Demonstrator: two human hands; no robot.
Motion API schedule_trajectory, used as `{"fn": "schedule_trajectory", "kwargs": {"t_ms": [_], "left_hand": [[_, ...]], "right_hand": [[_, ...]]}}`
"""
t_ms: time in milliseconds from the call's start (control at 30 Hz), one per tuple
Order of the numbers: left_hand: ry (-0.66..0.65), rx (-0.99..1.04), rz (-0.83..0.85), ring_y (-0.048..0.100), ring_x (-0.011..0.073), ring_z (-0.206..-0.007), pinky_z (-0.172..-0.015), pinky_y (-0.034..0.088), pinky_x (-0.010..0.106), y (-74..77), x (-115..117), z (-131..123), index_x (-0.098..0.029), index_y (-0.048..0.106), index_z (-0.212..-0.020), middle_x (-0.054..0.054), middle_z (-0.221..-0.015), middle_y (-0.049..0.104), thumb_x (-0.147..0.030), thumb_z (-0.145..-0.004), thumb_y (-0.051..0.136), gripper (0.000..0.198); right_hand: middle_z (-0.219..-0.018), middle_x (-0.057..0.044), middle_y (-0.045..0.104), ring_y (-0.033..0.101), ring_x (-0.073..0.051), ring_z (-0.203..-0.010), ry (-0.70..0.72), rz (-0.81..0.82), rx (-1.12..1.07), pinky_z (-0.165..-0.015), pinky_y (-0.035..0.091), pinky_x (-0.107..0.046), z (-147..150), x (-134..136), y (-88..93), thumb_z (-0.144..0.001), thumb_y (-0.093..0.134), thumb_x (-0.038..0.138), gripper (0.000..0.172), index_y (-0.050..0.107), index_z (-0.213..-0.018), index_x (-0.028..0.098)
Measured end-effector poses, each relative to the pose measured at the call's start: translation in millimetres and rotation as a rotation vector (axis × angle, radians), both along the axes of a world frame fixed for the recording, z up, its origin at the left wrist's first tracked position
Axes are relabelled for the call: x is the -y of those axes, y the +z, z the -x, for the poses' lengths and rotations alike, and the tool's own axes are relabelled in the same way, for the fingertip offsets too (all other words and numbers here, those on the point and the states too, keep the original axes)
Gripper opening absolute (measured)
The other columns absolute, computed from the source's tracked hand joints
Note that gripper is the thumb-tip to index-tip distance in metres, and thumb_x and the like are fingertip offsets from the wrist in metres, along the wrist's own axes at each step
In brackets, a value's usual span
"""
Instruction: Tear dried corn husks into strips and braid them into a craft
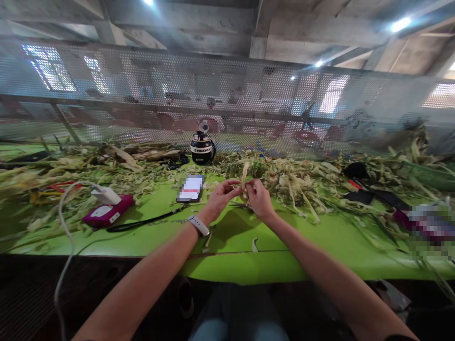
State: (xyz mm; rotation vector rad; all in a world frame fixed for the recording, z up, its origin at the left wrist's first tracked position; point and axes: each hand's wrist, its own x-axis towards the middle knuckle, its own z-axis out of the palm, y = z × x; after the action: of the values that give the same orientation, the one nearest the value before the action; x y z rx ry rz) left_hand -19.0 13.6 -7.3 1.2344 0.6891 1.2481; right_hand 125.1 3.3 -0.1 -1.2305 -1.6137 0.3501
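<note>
Both of my hands meet above the green table [249, 246], a little past its near edge. My left hand [221, 198] pinches a pale strip of corn husk [244, 176] that stands up between the hands. My right hand [259, 199] is curled around the lower part of the same husk piece. A white band sits on my left wrist. What lies inside the husk is hidden by my fingers.
Heaps of torn husks [302, 182] cover the back of the table. A phone [191, 188] lies left of my hands, a magenta case with a white charger [106, 208] further left, and a black jug [202, 147] stands by the perforated metal screen [227, 90].
</note>
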Motion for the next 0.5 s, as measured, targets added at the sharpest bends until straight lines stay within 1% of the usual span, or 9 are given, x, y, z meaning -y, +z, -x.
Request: {"fn": "schedule_trajectory", "kwargs": {"t_ms": [100, 233, 367, 500], "left_hand": [[-0.019, 0.101, 0.107, 0.057, 0.0094, -0.073, -0.074, 0.044, 0.024, -0.9, -0.6, -1.0, -0.016, 0.064, -0.085, -0.001, -0.077, 0.065, -0.032, -0.058, 0.081, 0.036], [-0.130, 0.209, 0.233, 0.060, 0.0101, -0.075, -0.077, 0.046, 0.025, 1.3, 1.1, -1.1, -0.016, 0.067, -0.079, 0.000, -0.081, 0.068, -0.027, -0.053, 0.084, 0.033], [-0.185, 0.249, 0.283, 0.061, 0.0093, -0.071, -0.072, 0.047, 0.023, 2.6, 3.3, -0.9, -0.018, 0.069, -0.083, -0.001, -0.078, 0.069, -0.020, -0.055, 0.083, 0.031], [-0.146, 0.245, 0.266, 0.062, 0.0087, -0.070, -0.069, 0.048, 0.021, -1.1, 2.9, -2.9, -0.018, 0.069, -0.086, -0.001, -0.078, 0.069, -0.017, -0.057, 0.082, 0.033]], "right_hand": [[-0.069, -0.002, 0.061, 0.056, -0.017, -0.060, 0.004, 0.026, -0.025, -0.060, 0.042, -0.027, 2.4, 0.9, -0.6, -0.084, 0.041, 0.038, 0.018, 0.048, -0.079, 0.022], [-0.071, -0.002, 0.062, 0.058, -0.017, -0.062, 0.000, 0.022, -0.041, -0.061, 0.043, -0.027, 3.3, 0.9, -1.5, -0.085, 0.041, 0.035, 0.016, 0.050, -0.081, 0.022], [-0.074, -0.003, 0.063, 0.059, -0.018, -0.064, -0.044, 0.018, -0.062, -0.063, 0.044, -0.029, 1.4, -2.3, -3.3, -0.085, 0.042, 0.037, 0.018, 0.051, -0.083, 0.022], [-0.076, -0.003, 0.063, 0.059, -0.018, -0.066, -0.038, 0.025, -0.065, -0.064, 0.044, -0.029, 0.2, -5.3, -5.6, -0.086, 0.042, 0.037, 0.018, 0.051, -0.084, 0.022]]}}
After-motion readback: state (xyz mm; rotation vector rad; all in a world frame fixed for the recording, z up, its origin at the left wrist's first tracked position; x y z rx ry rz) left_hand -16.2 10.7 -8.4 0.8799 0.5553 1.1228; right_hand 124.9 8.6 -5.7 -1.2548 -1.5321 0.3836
